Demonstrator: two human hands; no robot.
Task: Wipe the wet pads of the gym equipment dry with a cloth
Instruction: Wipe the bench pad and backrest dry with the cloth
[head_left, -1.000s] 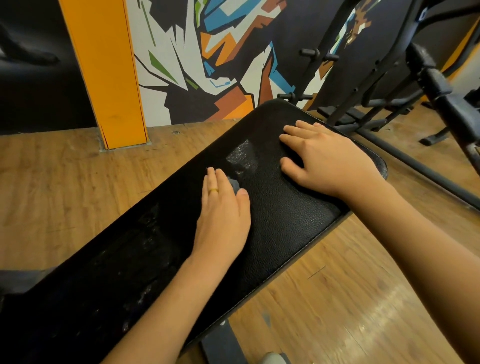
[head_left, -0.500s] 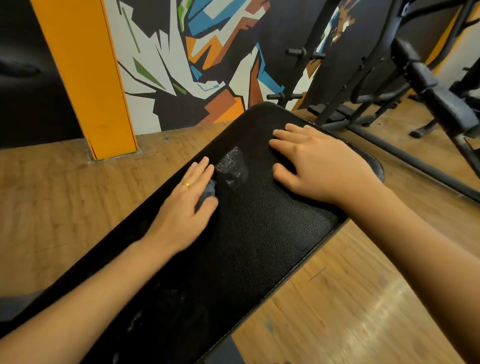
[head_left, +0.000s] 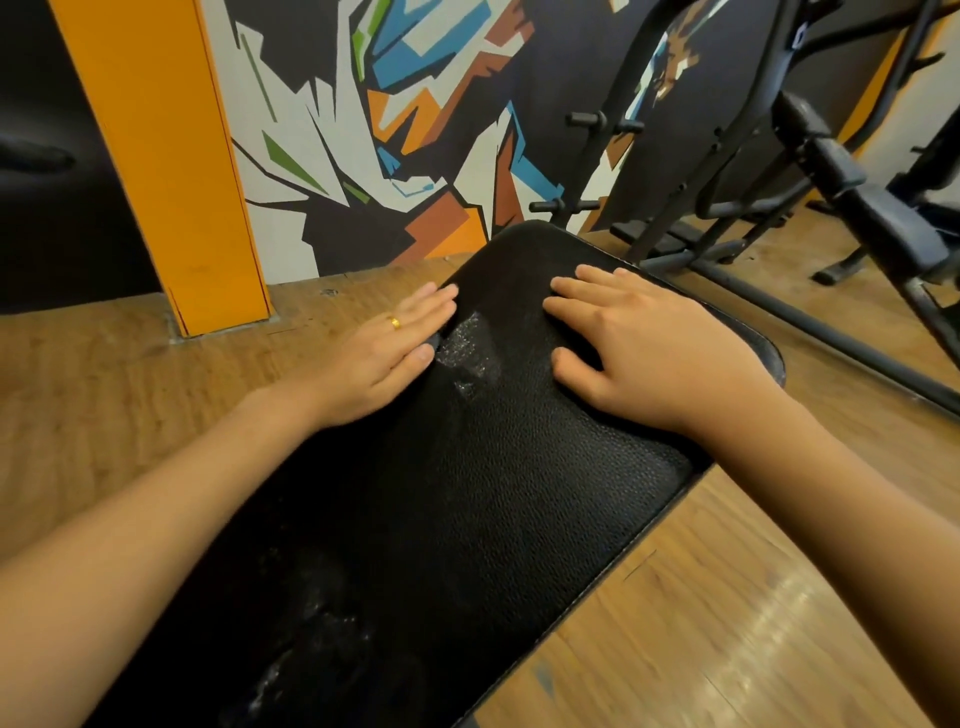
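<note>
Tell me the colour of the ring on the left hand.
Gold; the ring shows best in the head view, on the left hand.

No text, label, brand or number can be read anywhere in the head view. The wall mural (head_left: 415, 130) at twelve o'clock is made up only of angular colour patches that form no letters. A small pale mark on the black machine frame (head_left: 799, 35) at one o'clock is too small and blurred to make out.
</note>
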